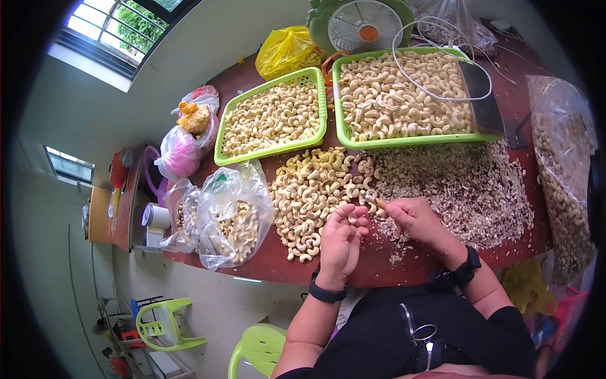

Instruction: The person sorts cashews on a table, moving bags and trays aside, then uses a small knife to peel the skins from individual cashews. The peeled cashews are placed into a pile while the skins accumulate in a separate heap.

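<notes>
Palm up, my left hand point(341, 246) has its fingers curled around a pale cashew nut point(353, 220), partly hidden by the fingers. My right hand point(416, 219) grips a small wooden-handled knife point(377, 202), its tip pointing left toward the other hand; the blade hardly shows. Just beyond my left hand spreads a loose pile of cashews point(303, 202) on the red table point(281, 270). Flaky brown and pale skin peelings point(467, 196) lie heaped beyond and right of my right hand.
Two green baskets of cashews, a smaller one point(218, 148) and a larger one point(353, 144), stand behind the piles. A dark flat device point(483, 95) with a white cable rests on the larger. Bagged nuts point(237, 230) sit left, a tall bag point(562, 189) right, a green fan point(363, 28) behind.
</notes>
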{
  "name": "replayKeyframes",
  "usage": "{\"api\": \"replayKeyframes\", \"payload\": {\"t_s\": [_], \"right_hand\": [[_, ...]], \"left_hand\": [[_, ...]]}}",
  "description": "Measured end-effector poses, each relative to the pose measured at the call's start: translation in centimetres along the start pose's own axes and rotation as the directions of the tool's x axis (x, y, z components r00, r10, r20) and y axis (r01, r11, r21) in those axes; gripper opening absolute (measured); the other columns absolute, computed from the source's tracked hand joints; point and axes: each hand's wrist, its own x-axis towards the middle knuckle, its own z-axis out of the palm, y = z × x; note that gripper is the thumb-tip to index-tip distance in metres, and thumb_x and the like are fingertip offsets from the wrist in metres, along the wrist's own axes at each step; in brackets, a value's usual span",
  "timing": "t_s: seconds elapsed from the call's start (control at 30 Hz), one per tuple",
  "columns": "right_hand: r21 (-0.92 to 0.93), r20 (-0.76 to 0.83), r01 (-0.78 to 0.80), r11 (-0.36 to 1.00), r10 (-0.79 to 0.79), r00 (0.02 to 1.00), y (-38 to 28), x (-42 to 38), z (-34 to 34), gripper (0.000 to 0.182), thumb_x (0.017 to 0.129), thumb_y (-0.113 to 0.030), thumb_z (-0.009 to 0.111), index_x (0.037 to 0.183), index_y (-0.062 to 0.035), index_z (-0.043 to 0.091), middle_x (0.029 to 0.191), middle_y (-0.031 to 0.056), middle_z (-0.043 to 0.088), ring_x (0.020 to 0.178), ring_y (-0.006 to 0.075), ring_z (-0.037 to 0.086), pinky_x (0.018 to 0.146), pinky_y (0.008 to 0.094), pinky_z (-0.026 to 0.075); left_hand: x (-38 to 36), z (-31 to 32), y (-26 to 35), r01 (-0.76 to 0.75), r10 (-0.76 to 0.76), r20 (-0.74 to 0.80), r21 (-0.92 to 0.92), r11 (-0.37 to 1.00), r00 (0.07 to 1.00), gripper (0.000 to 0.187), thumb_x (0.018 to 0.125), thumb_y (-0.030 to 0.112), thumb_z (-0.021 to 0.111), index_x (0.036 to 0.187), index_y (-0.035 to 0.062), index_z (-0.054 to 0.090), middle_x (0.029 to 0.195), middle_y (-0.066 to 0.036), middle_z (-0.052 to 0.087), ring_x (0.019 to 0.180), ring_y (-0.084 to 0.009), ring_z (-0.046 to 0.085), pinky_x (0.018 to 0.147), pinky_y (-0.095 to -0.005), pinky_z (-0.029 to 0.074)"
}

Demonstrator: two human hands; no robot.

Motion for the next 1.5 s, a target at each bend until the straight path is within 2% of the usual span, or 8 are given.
{"api": "replayKeyframes", "payload": {"t_s": [0.2,0.27,0.37,0.53,0.83,1.17,1.33,1.5], "right_hand": [[-0.013,-0.033,0.032,0.999,-0.032,0.999,-0.5,-0.2,0.1,0.030,0.087,-0.024,0.048,0.069,-0.0009,0.054,0.052,0.0042,0.046,0.046,0.0110,0.045,0.045,0.0268,0.036],[-0.027,-0.034,0.054,0.998,-0.055,0.998,-0.3,-0.2,0.1,0.029,0.086,-0.024,0.048,0.069,-0.0008,0.055,0.052,0.0046,0.047,0.046,0.0114,0.045,0.045,0.0269,0.036],[-0.047,0.017,0.051,0.998,-0.050,0.999,-0.2,-0.2,0.3,0.029,0.085,-0.025,0.049,0.070,-0.0008,0.057,0.053,0.0060,0.049,0.046,0.0133,0.046,0.046,0.0276,0.037],[-0.092,0.010,0.097,0.991,-0.097,0.995,-0.8,-0.4,0.8,0.030,0.084,-0.027,0.050,0.072,-0.0014,0.059,0.056,0.0098,0.052,0.049,0.0171,0.050,0.048,0.0299,0.039],[-0.205,0.026,0.197,0.959,-0.196,0.980,-0.5,-0.5,1.3,0.028,0.084,-0.028,0.050,0.078,-0.0024,0.059,0.062,0.0134,0.055,0.057,0.0269,0.054,0.053,0.0332,0.042],[-0.212,0.055,0.171,0.962,-0.163,0.985,-0.1,-0.6,1.6,0.027,0.083,-0.028,0.050,0.075,-0.0036,0.057,0.063,0.0139,0.055,0.059,0.0283,0.055,0.054,0.0344,0.043],[-0.290,0.016,0.232,0.929,-0.238,0.971,0.3,-0.5,1.8,0.025,0.083,-0.027,0.050,0.073,-0.0046,0.057,0.064,0.0133,0.056,0.060,0.0291,0.055,0.055,0.0363,0.044],[-0.351,0.022,0.231,0.908,-0.238,0.971,0.1,-0.6,1.9,0.026,0.083,-0.028,0.050,0.072,-0.0045,0.056,0.064,0.0135,0.056,0.061,0.0295,0.056,0.055,0.0376,0.044]], "left_hand": [[0.1,-0.9,-0.1,0.003,-0.008,0.071,0.074,0.997,0.997,0.022,0.082,-0.002,0.045,0.104,-0.0013,0.047,0.103,-0.016,0.054,0.084,-0.0202,0.056,0.074,-0.0287,0.048],[0.0,-0.4,-0.3,-0.072,0.073,-0.042,0.025,0.997,0.996,0.022,0.082,-0.004,0.047,0.103,-0.0022,0.049,0.100,-0.015,0.055,0.090,-0.0220,0.057,0.079,-0.0301,0.049],[0.2,-1.1,-0.3,-0.068,0.067,-0.064,-0.021,0.997,0.996,0.021,0.081,-0.004,0.048,0.103,-0.0025,0.049,0.097,-0.013,0.056,0.093,-0.0231,0.057,0.082,-0.0311,0.049],[-0.1,-1.7,-0.2,0.028,-0.032,-0.090,-0.053,0.998,0.995,0.025,0.081,-0.006,0.049,0.105,-0.0042,0.048,0.096,-0.012,0.056,0.087,-0.0224,0.058,0.078,-0.0291,0.050],[-0.2,-1.3,-0.5,-0.035,0.025,-0.111,-0.083,0.996,0.993,0.020,0.081,-0.002,0.051,0.101,0.0014,0.052,0.092,-0.012,0.058,0.086,-0.0213,0.059,0.077,-0.0343,0.051],[-0.3,-0.8,-0.5,-0.103,0.089,-0.125,-0.112,0.988,0.988,0.014,0.083,0.004,0.052,0.097,0.0049,0.054,0.096,-0.012,0.059,0.094,-0.0227,0.056,0.078,-0.0370,0.050],[-0.4,-0.6,-0.4,-0.124,0.112,-0.124,-0.091,0.988,0.986,0.014,0.083,0.005,0.052,0.096,0.0050,0.055,0.095,-0.012,0.059,0.095,-0.0231,0.056,0.077,-0.0374,0.050],[-0.6,-0.1,-0.5,-0.240,0.238,-0.157,0.003,0.971,0.958,0.013,0.083,0.004,0.052,0.095,0.0020,0.055,0.091,-0.012,0.059,0.089,-0.0220,0.058,0.068,-0.0352,0.055]]}}
